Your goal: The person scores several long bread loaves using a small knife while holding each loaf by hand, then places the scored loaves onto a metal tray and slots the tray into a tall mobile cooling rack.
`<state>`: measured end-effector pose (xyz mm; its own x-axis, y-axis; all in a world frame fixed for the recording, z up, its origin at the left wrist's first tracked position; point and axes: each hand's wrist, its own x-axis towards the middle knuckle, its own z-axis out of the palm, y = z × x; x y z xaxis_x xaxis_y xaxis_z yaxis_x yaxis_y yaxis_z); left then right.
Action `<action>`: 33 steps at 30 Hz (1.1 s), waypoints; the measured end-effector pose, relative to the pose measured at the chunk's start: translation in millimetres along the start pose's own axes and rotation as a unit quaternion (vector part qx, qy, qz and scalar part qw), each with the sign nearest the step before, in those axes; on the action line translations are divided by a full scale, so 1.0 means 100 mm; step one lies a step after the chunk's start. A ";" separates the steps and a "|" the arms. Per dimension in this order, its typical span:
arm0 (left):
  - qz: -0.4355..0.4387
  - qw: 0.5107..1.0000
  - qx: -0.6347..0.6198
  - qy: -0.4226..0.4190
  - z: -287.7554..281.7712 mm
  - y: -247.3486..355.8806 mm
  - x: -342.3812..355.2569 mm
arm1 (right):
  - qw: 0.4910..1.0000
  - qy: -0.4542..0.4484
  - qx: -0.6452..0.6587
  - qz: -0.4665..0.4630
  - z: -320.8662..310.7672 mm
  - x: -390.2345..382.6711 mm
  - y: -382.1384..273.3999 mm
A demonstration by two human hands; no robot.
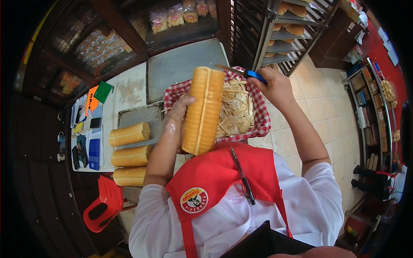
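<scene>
Closest to my camera is a black, sharp-cornered thing (pixel 269 241) poking up from the bottom edge, below both hands; can't tell what it is. Past it, the person's red cloth apron (pixel 223 172), then the bit I care about.

So, the left hand (pixel 182 108) is curled against the left side of a long, golden, ridged bread loaf (pixel 203 112). I read that as a supporting grip, but the loaf hides part of the hand, so I can't say how far the fingers wrap. The right hand (pixel 276 86) is closed round the blue handle of a thin-bladed knife (pixel 251 75).

What it hangs on, imo: the loaf's long axis runs away from the apron, tipped slightly right at the far end, and the blade points left from the right hand, roughly across that end. Its tip is right by the far end; touching or not, I honestly can't tell. So the right hand is nearer the far end, the left hand nearer the middle.

Under and right of the loaf, between the hands, pale bread strips (pixel 238 112) fill a basket lined with red-and-white checked cloth (pixel 261 122).
</scene>
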<state>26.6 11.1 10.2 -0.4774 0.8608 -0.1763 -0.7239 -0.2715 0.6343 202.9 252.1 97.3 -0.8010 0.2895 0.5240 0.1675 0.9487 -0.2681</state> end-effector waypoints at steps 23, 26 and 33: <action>-0.366 0.913 0.115 -0.140 0.14 -0.08 -0.21 | 0.968 -0.100 -0.004 -0.231 0.37 -0.42 0.19; -0.362 0.907 0.143 -0.160 0.15 -0.08 -0.21 | 0.970 -0.086 -0.015 -0.227 0.38 -0.45 0.17; -0.359 0.899 0.171 -0.181 0.16 -0.09 -0.21 | 0.981 -0.042 -0.025 -0.190 0.46 -0.49 0.32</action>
<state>50.8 2.6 19.8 0.2909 0.8620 -0.4151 -0.5550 0.5055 0.6607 221.0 262.2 26.3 -0.8549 -0.0960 0.5099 -0.1264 0.9917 -0.0252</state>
